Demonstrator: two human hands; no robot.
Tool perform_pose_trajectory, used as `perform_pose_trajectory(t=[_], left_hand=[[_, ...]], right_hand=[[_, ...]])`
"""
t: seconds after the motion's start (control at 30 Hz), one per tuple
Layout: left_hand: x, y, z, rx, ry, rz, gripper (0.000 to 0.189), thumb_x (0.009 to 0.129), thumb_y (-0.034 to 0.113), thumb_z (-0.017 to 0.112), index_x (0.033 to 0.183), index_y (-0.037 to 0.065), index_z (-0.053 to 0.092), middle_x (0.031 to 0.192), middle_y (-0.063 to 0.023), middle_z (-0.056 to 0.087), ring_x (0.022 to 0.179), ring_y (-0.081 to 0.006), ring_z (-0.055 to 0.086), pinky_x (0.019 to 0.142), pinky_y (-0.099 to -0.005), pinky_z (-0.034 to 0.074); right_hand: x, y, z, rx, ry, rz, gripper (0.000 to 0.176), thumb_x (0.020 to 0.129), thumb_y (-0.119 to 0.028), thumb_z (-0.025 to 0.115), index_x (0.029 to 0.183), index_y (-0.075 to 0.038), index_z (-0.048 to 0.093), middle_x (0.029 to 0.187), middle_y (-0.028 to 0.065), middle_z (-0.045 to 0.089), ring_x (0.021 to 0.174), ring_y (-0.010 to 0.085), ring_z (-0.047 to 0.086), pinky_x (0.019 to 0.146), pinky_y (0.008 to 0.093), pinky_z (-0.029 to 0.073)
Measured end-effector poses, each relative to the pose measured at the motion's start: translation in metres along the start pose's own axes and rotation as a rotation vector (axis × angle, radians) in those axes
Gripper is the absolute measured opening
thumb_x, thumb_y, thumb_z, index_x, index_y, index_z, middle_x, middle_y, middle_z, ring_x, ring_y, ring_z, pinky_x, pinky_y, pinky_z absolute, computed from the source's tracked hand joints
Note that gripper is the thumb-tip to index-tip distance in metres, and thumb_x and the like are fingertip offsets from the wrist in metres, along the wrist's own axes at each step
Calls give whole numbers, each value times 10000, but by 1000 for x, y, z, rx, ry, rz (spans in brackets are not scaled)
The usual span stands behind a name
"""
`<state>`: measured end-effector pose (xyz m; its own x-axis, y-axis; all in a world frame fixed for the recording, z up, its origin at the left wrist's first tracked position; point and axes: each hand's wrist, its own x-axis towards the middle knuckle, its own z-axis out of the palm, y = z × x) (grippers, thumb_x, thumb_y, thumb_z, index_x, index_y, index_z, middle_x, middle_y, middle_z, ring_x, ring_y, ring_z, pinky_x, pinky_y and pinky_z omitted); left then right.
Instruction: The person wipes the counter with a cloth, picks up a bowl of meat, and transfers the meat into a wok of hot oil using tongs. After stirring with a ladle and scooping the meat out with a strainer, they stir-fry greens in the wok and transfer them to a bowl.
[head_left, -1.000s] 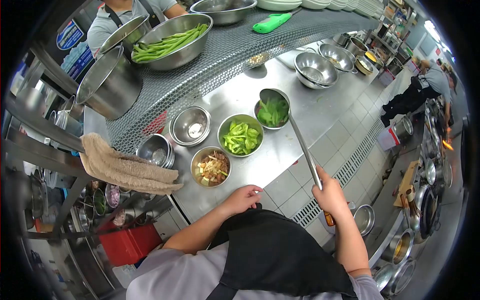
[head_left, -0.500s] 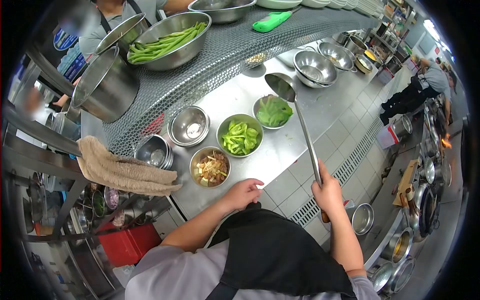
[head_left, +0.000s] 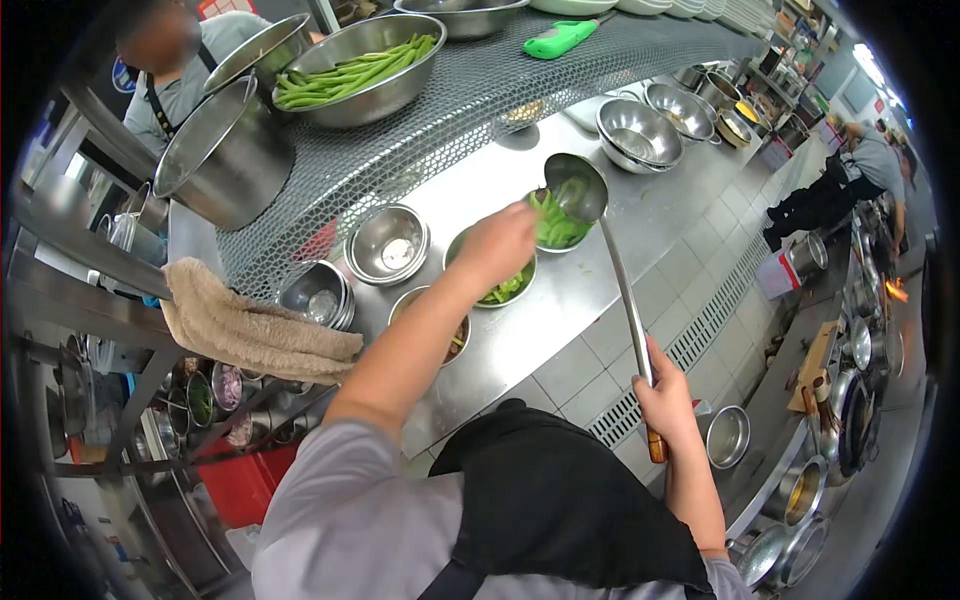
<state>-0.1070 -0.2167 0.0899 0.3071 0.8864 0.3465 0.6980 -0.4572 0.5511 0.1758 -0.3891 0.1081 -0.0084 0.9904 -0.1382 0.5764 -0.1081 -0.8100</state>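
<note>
Two shifts, left hand (head_left: 497, 245) now over pepper bowl (head_left: 510, 289), ladle (head_left: 578, 188) lowered

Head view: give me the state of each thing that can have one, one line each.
left hand, stretched over the pepper bowl, grip hidden.
right hand, shut on the ladle handle.
ladle, held up, cup over the greens bowl.
greens bowl, filled with leaves.
small steel bowl, almost empty.
bean bowl, full of green beans.
towel, draped over the shelf edge.
</note>
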Motion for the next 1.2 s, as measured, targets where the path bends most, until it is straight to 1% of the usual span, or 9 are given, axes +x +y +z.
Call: perform_pose_trajectory(t=[0.23, 0.33, 0.4, 0.53, 0.6, 0.73, 0.83, 0.97, 1.2], left_hand=[[72, 2, 50, 393, -248, 137, 372, 766, -8, 497, 1129, 24, 571, 1250, -144, 499, 982, -317, 594, 822, -416, 506], [64, -16, 62, 452, -310, 175, 364, 770, -16, 490, 1120, 31, 580, 1235, -146, 520, 1005, -307, 593, 823, -409, 505], [61, -22, 50, 418, -441, 120, 362, 781, -11, 478, 1121, 39, 591, 1182, -148, 559, 1018, -314, 590, 829, -400, 501], [46, -22, 11, 70, -88, -88, 250, 841, 33, 500, 1053, 32, 632, 1053, -159, 616, 964, -331, 603, 809, -385, 493], [38, -26, 1, -113, 138, -105, 200, 875, 58, 532, 1041, 24, 639, 1041, -148, 630, 907, -267, 628, 800, -325, 486], [23, 21, 14, -575, 134, -191, 230, 886, 95, 581, 1093, 1, 613, 1028, -117, 638, 921, -181, 612, 845, -283, 471], [8, 78, 62, -710, -230, -280, 233, 892, 103, 597, 1095, -11, 610, 905, -25, 624, 767, -88, 558, 700, -220, 455], [-36, 137, 155, -838, -764, -107, 197, 892, 116, 596, 1061, 17, 616, 801, 20, 588, 626, -37, 477, 543, -199, 400], [-104, 264, 223, -697, -1509, 170, 245, 873, 129, 599, 1077, -7, 615, 774, -14, 592, 646, -86, 538, 590, -229, 447]], right_hand=[[-12, -34, -3, -90, -31, 120, 613, 761, -78, 547, 1356, -9, 421, 914, 252, 636, 828, 297, 652, 795, 343, 487], [-9, -42, -4, -181, 17, 125, 614, 755, -92, 544, 1351, -5, 422, 819, 264, 614, 733, 351, 636, 735, 362, 499], [-8, -34, -4, -132, 39, 97, 607, 767, -79, 551, 1351, 11, 413, 790, 212, 630, 654, 287, 631, 669, 357, 501], [-15, -27, -16, 459, 4, 302, 586, 809, -3, 528, 1375, 16, 380, 685, 35, 546, 425, 105, 488, 404, 239, 399], [-20, -10, -24, 734, -6, 280, 586, 804, 23, 515, 1375, -3, 386, 643, 27, 505, 375, 99, 436, 349, 223, 364], [-59, 8, -59, 995, 22, 376, 583, 799, 29, 513, 1369, -15, 397, 635, 28, 498, 408, 103, 463, 349, 231, 374], [-113, 23, -82, 972, 168, 415, 569, 810, 1, 520, 1366, -27, 406, 635, 25, 486, 422, 105, 469, 357, 237, 377], [-209, 32, -105, 982, 511, 415, 585, 816, -13, 525, 1383, -30, 382, 628, 39, 512, 379, 109, 471, 364, 232, 398], [-397, 45, -113, 785, 1320, 470, 593, 783, 6, 505, 1366, -42, 412, 627, 14, 512, 382, 97, 450, 335, 238, 391]])
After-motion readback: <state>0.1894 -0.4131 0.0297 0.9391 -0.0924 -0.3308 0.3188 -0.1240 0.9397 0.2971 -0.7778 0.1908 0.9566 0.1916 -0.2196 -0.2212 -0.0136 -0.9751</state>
